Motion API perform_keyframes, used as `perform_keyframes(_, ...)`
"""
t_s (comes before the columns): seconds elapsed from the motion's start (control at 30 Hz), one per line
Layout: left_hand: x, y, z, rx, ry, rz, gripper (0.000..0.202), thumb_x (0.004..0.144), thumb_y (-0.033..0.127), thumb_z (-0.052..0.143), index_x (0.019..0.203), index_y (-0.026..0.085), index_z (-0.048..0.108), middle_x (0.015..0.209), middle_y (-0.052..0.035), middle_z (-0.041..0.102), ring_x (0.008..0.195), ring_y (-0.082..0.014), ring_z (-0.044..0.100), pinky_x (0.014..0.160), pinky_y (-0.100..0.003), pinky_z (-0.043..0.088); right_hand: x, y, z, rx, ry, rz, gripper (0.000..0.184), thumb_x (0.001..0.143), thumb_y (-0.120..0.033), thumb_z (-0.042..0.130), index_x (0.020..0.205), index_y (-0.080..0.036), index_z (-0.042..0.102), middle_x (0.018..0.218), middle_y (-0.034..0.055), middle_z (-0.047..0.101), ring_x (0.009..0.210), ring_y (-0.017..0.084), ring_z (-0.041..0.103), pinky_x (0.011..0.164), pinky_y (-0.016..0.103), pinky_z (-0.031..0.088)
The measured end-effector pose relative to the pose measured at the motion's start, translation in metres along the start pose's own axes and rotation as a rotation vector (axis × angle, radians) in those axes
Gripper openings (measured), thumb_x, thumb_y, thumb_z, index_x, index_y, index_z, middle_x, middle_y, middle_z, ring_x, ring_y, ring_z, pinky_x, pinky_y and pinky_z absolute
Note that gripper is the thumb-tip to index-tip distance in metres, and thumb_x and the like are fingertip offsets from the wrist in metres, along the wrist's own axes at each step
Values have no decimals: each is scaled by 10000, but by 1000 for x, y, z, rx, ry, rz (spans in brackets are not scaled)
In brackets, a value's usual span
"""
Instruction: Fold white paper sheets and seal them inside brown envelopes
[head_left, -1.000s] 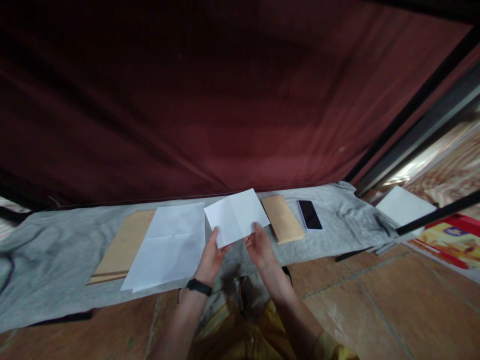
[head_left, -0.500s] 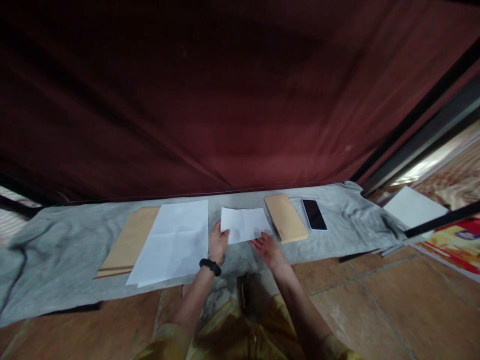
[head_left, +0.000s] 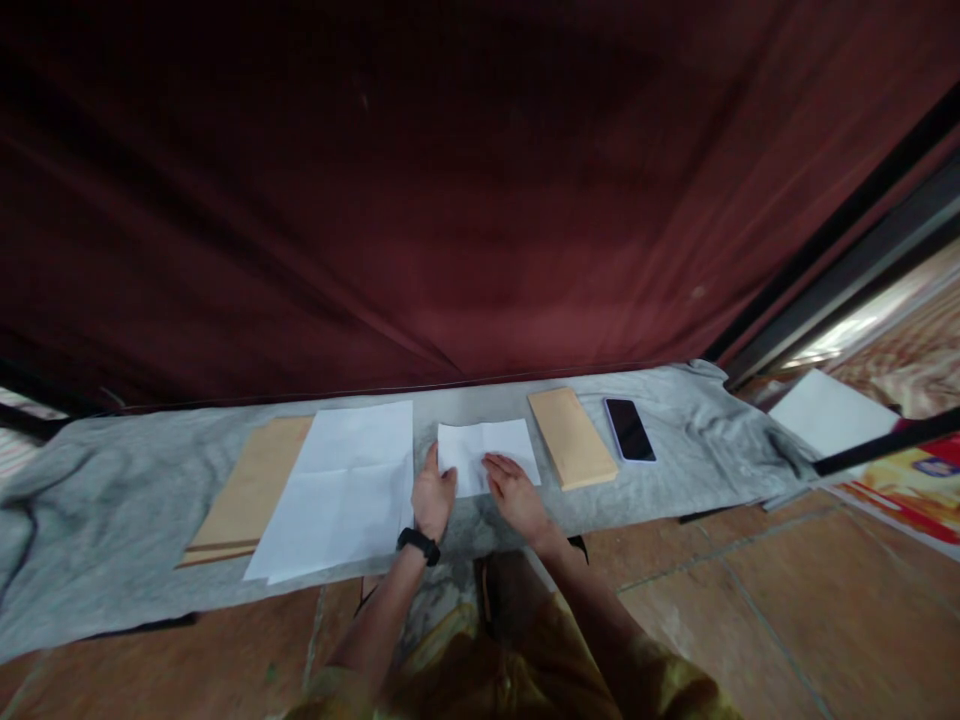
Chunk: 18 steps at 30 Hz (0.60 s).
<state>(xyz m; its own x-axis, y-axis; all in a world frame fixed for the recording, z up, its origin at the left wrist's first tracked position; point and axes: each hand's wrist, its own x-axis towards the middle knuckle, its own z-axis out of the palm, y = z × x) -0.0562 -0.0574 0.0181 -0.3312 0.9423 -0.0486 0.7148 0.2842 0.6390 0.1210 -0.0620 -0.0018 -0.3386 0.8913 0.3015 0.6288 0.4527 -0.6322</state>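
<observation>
A small folded sheet of white paper lies on the grey cloth in front of me. My left hand grips its lower left corner, thumb on top and fingers along the left edge. My right hand rests on the paper's lower middle with fingers stretched out and flat. Left of my left hand are larger white sheets with a crease across them, partly covering brown envelopes. A stack of smaller brown envelopes sits just right of the folded paper.
A phone lies right of the small envelopes. The grey cloth covers a narrow bench-like surface. Dark red fabric hangs behind it, with a dark metal bar at right. A white board and a red-yellow package are further right.
My right hand has moved from the paper's lower right edge up and left onto its face, fingers now flat. The paper has come slightly nearer to me. My left hand stays at its left edge.
</observation>
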Motion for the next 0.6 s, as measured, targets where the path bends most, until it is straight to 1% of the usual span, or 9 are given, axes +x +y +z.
perform_keyframes(0.07,-2,-1,0,39,-10,-14,620,916,249,569,1506,154,406,1051,-121,756,928,-288,731,801,-381,557,-1,6,5,-140,-52,-80,422,989,-159,436,1376,-166,604,1441,113,594,1379,217,511,1192,445,397)
perform_keyframes(0.17,-7,-4,-1,114,17,8,615,927,263,567,1508,145,402,1056,-136,748,922,-292,725,799,-396,560,-4,13,8,-230,-74,-129,428,1011,-190,423,1412,-161,570,1469,110,568,1396,221,493,1195,463,391)
perform_keyframes(0.23,-10,-4,1,188,109,91,564,933,236,541,1480,141,447,1151,-166,715,1029,-314,698,880,-444,551,-5,15,8,-252,-78,-137,432,1022,-216,416,1427,-156,555,1476,106,562,1399,224,490,1199,462,387)
perform_keyframes(0.3,-11,-1,7,239,203,238,496,949,204,490,1442,150,500,1307,-185,640,1208,-326,619,1007,-493,503,-5,15,8,-273,-79,-133,442,1024,-219,409,1440,-147,541,1484,108,554,1402,227,486,1202,460,382)
perform_keyframes(0.33,-11,2,12,245,214,327,468,963,203,463,1425,156,520,1379,-181,597,1293,-320,563,1065,-500,470,-5,15,9,-284,-79,-128,448,1020,-209,406,1444,-142,536,1486,112,550,1401,228,486,1203,459,379)
perform_keyframes(0.4,-8,8,25,224,146,504,436,998,237,415,1409,163,539,1484,-152,526,1410,-281,457,1147,-465,414,-6,14,11,-307,-81,-112,456,1002,-177,415,1436,-128,544,1473,131,560,1390,231,498,1206,458,372)
perform_keyframes(0.47,-3,14,39,219,6,638,437,1026,303,378,1410,172,539,1514,-120,513,1447,-248,416,1178,-447,386,-6,14,12,-326,-90,-99,466,972,-146,443,1422,-110,557,1439,155,587,1379,236,508,1210,460,361)
perform_keyframes(0.53,4,18,51,248,-85,685,473,1041,378,347,1430,173,520,1522,-112,512,1459,-243,402,1195,-463,358,-7,14,12,-335,-104,-100,481,949,-134,468,1420,-95,556,1414,167,605,1380,241,504,1215,461,349)
perform_keyframes(0.6,11,20,57,284,-129,687,528,1046,434,315,1454,150,491,1533,-127,498,1469,-244,389,1207,-468,334,-9,13,11,-329,-110,-100,480,950,-141,467,1418,-82,554,1409,168,609,1381,240,500,1219,454,340)
